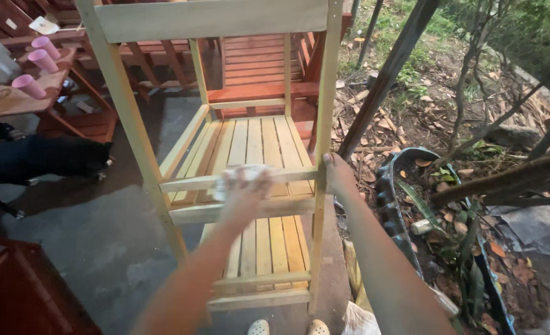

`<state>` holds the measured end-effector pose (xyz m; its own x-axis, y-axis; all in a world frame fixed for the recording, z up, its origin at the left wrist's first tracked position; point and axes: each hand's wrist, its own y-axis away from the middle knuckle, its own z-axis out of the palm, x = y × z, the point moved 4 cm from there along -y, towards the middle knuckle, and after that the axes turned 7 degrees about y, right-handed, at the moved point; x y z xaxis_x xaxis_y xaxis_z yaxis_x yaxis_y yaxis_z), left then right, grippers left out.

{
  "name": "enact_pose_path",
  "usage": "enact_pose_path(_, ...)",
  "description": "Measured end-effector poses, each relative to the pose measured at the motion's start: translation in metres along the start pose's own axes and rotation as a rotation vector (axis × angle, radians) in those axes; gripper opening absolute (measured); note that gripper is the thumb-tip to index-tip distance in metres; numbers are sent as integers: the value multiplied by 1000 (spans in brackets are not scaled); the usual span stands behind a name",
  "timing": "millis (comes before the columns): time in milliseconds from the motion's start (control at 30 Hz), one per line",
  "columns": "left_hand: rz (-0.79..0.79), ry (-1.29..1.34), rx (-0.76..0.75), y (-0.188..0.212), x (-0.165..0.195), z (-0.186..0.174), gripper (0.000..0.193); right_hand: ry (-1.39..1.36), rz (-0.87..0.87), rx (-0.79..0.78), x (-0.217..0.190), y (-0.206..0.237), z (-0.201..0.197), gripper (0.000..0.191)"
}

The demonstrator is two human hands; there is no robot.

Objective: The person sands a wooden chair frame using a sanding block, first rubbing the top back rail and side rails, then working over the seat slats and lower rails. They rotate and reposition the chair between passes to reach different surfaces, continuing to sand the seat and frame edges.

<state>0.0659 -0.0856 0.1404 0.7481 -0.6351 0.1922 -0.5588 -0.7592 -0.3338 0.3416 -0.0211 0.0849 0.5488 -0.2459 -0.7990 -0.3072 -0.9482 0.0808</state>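
A pale wooden shelf rack [250, 149] is seen standing upright on the grey concrete floor [95, 248], with two slatted shelves in view. A white cloth [241, 177] is pressed against the front rail of the upper shelf by the left hand [245, 197]; this grip is closed on the cloth, though motion blur hides the fingers. The right front post of the rack is clasped by the right hand [336, 174], the grip being wrapped around the post at the height of the upper shelf. Below the rack's front edge, two pale shoes [287, 327] are visible. Behind the rack, red-brown wooden furniture [256, 68] is stacked. To the left of the rack, three pink cups [38, 61] are set on a desk [14, 102], and a black animal [45, 158] is seen beneath it. To the right of the rack, an old tyre [390, 186] lies among dry leaves.
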Motion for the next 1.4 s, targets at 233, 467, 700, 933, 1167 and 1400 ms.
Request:
enact_pose_path(233, -88, 270, -150, -123, 37, 69, 28, 159, 34, 76, 26, -42, -4, 43)
enact_pose_path(467, 74, 444, -143, -117, 45, 23, 37, 64, 46, 62, 22, -23, -53, 40)
enact_pose_path(700, -20, 207, -289, -171, 124, 54, 27, 44, 43, 46, 36, -18, -96, 44)
enact_pose_path(933, 11, 469, -235, -136, 128, -11, 36, 78, 20, 26, 50, -5, -145, 46)
enact_pose_path(1167, -106, 253, -473, -176, 197, 4, 34, 74, -33, 51, 43, 27, -188, 43)
enact_pose_path(1400, -227, 245, -627, -97, 49, -18, 43, 59, 12, 58, 4, 54, -148, 42)
